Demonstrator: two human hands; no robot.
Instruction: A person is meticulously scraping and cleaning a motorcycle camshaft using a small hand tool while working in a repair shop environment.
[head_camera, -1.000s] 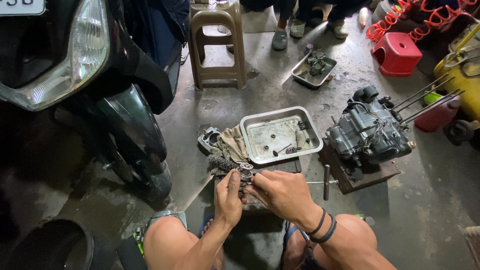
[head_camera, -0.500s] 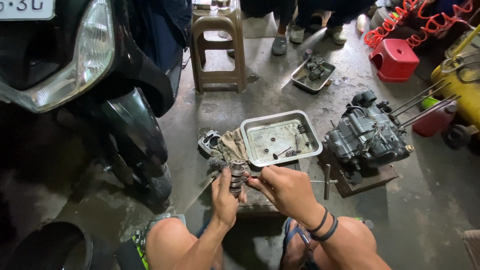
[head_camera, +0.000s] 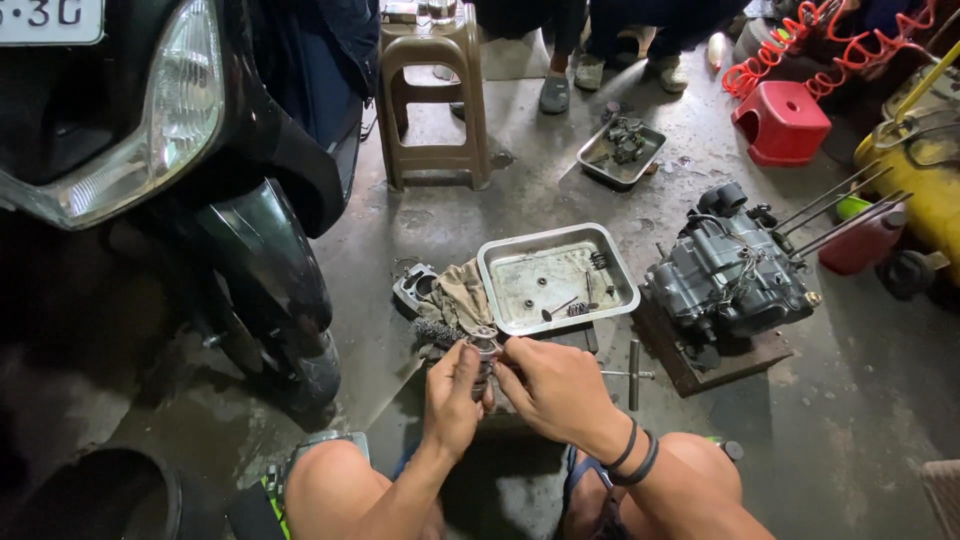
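Change: since the earlier frames the two hands have risen a little and drawn closer over the part they share; the view has tipped slightly, and the tray and engine sit where they did.
Left hand: the left hand (head_camera: 452, 395) has its fingers curled narrowly around a small round metal part (head_camera: 484, 347), pinching it from the left side.
Right hand: the right hand (head_camera: 555, 390) grips the same part from the right, thumb and forefinger closed on it; two dark bands circle that wrist.
Part: it is held between both hands just above the knees, right in front of the near edge of the metal tray (head_camera: 500, 262), and just beside a wire brush (head_camera: 432, 332) on the floor.
Tray: rectangular, shallow, holding a few small springs and bits; a tan rag (head_camera: 458, 296) lies against its left side.
Casting: a small grey metal housing (head_camera: 414, 287) sits left of the rag.
Engine: a grey engine block (head_camera: 725, 270) stands on a wooden board to the right of the tray, well apart from the hands.
T-handle tool: a T-handle wrench (head_camera: 633, 374) lies on the floor near the right hand.
Surroundings: a dark scooter (head_camera: 200, 170) fills the left, a brown plastic stool (head_camera: 432, 100) stands behind, and a second small tray (head_camera: 620, 155) of parts and a red stool (head_camera: 782, 122) lie farther back.
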